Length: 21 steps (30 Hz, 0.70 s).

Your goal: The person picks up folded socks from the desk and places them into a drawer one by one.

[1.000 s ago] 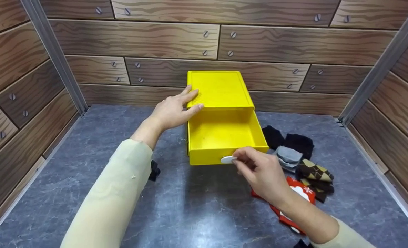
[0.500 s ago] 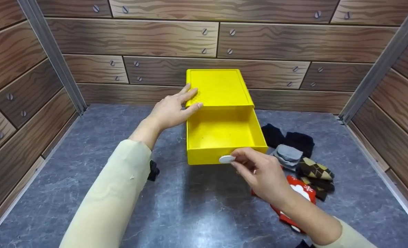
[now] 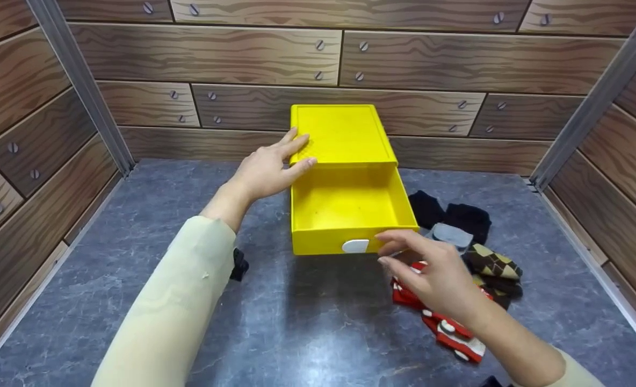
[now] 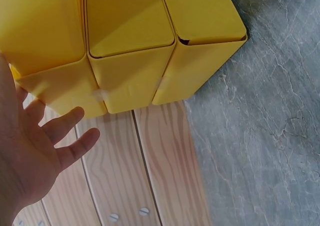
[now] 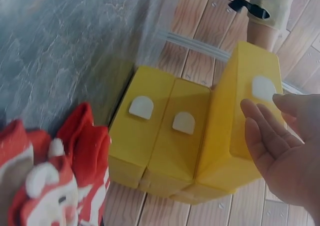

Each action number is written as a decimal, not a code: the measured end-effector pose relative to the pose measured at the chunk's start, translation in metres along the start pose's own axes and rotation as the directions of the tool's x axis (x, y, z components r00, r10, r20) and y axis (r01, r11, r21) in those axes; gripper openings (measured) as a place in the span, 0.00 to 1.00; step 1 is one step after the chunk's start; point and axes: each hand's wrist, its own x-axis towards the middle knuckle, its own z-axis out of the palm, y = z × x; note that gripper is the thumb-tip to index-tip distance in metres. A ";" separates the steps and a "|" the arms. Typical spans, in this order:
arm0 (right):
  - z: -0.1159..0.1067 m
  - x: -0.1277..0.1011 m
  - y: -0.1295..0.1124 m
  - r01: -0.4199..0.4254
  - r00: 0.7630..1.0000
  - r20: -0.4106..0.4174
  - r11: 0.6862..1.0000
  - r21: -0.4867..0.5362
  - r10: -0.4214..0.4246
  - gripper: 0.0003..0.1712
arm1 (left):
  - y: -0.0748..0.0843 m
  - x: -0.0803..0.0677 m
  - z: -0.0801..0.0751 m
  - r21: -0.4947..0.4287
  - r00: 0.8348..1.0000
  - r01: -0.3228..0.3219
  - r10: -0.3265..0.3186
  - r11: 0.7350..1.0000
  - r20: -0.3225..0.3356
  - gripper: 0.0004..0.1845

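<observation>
A yellow drawer cabinet (image 3: pixel 339 134) stands against the back wall; its three stacked drawers show in the right wrist view. The top drawer (image 3: pixel 320 243) is pulled out, showing its bare yellow floor. My left hand (image 3: pixel 267 169) rests on the cabinet's upper left edge, fingers spread over the top. Just right of the drawer's white handle (image 3: pixel 355 246), my right hand (image 3: pixel 439 271) holds nothing, thumb and fingers loosely apart. Below and behind it lie red socks (image 3: pixel 455 344) with white patterns, partly hidden in the head view.
Right of the cabinet lie black socks (image 3: pixel 467 219), a folded grey pair (image 3: pixel 451 236) and brown argyle socks (image 3: pixel 492 263). A small black object (image 3: pixel 238 264) shows beside the left sleeve. Wood-patterned walls (image 3: pixel 264 59) enclose the grey marbled table (image 3: pixel 318 333) on three sides.
My right hand has let go of the white handle and moved a little to the right. The drawer stays pulled out about as far, and the left hand keeps its place.
</observation>
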 end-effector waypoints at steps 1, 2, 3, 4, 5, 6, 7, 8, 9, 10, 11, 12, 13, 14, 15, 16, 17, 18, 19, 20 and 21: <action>-0.003 -0.001 0.000 0.003 1.000 -0.008 1.000 -0.002 -0.003 0.21 | 0.000 0.000 0.000 0.000 1.000 0.001 -0.001 1.000 -0.001 0.43; -0.006 -0.002 0.001 0.005 1.000 -0.018 1.000 -0.005 -0.005 0.21 | 0.000 0.000 0.000 -0.002 1.000 0.002 -0.002 1.000 -0.001 0.43; -0.010 -0.003 0.001 0.005 1.000 -0.028 1.000 -0.007 -0.005 0.21 | 0.000 0.000 0.000 -0.003 1.000 0.002 -0.002 1.000 0.000 0.43; -0.013 -0.004 0.002 0.001 0.999 -0.038 1.000 -0.008 -0.001 0.22 | 0.000 0.000 0.000 -0.002 1.000 0.002 -0.002 1.000 0.000 0.43; -0.017 -0.005 0.003 -0.001 0.999 -0.046 1.000 -0.005 0.001 0.22 | 0.000 0.000 0.000 -0.003 1.000 0.001 -0.001 1.000 0.000 0.43; -0.020 -0.005 0.005 0.005 0.998 -0.058 1.000 -0.001 -0.005 0.23 | 0.000 0.000 0.000 -0.004 1.000 0.000 0.000 1.000 -0.001 0.43; -0.025 -0.006 0.007 -0.001 0.998 -0.067 1.000 0.002 0.001 0.23 | 0.000 0.000 -0.001 -0.006 1.000 -0.002 0.002 1.000 0.000 0.43; -0.030 -0.006 0.009 -0.005 0.997 -0.077 1.000 0.006 0.005 0.23 | 0.000 0.001 -0.001 -0.008 1.000 -0.005 0.005 1.000 0.000 0.43; -0.035 -0.006 0.012 -0.011 0.996 -0.087 1.000 0.005 0.011 0.24 | 0.000 0.001 -0.001 -0.010 1.000 -0.006 0.006 1.000 0.000 0.43; -0.040 -0.006 0.015 -0.024 0.995 -0.099 1.000 0.007 0.025 0.24 | 0.001 0.002 -0.001 -0.011 1.000 -0.008 0.008 1.000 -0.001 0.43; -0.046 -0.006 0.019 -0.037 0.993 -0.109 0.999 0.009 0.038 0.25 | 0.001 0.002 -0.001 -0.013 1.000 -0.011 0.011 1.000 -0.001 0.43; -0.051 -0.005 0.023 -0.056 0.991 -0.123 0.998 0.009 0.056 0.24 | 0.001 0.002 -0.001 -0.016 1.000 -0.011 0.011 1.000 -0.001 0.43; -0.058 -0.004 0.027 -0.086 0.987 -0.133 0.996 0.014 0.087 0.24 | 0.001 0.002 -0.001 -0.018 1.000 -0.013 0.013 1.000 -0.002 0.43; -0.064 -0.003 0.032 -0.112 0.983 -0.142 0.993 0.020 0.114 0.24 | 0.001 0.002 -0.001 -0.018 1.000 -0.015 0.015 1.000 -0.003 0.43; -0.071 -0.001 0.036 -0.138 0.979 -0.150 0.990 0.027 0.141 0.24 | 0.001 0.002 -0.001 -0.016 1.000 -0.014 0.014 1.000 -0.003 0.43; -0.078 0.001 0.041 -0.161 0.974 -0.156 0.986 0.037 0.165 0.23 | 0.001 0.002 0.000 -0.014 1.000 -0.015 0.015 1.000 -0.004 0.43; -0.084 0.003 0.048 -0.172 0.971 -0.160 0.984 0.055 0.179 0.23 | 0.001 0.001 0.000 -0.012 1.000 -0.014 0.014 1.000 -0.006 0.43; -0.091 0.006 0.053 -0.187 0.967 -0.164 0.980 0.068 0.196 0.22 | 0.001 0.001 0.000 -0.011 1.000 -0.012 0.012 1.000 -0.006 0.43; -0.098 0.008 0.060 -0.201 0.963 -0.166 0.976 0.078 0.212 0.22 | 0.000 0.000 0.000 -0.007 1.000 -0.011 0.011 1.000 -0.007 0.43; -0.104 0.010 0.066 -0.209 0.961 -0.167 0.974 0.088 0.221 0.21 | 0.000 0.000 0.001 -0.005 1.000 -0.011 0.011 1.000 -0.007 0.43; -0.110 0.012 0.073 -0.215 0.959 -0.169 0.972 0.096 0.229 0.20 | -0.001 0.000 0.001 -0.005 1.000 -0.010 0.010 1.000 -0.008 0.42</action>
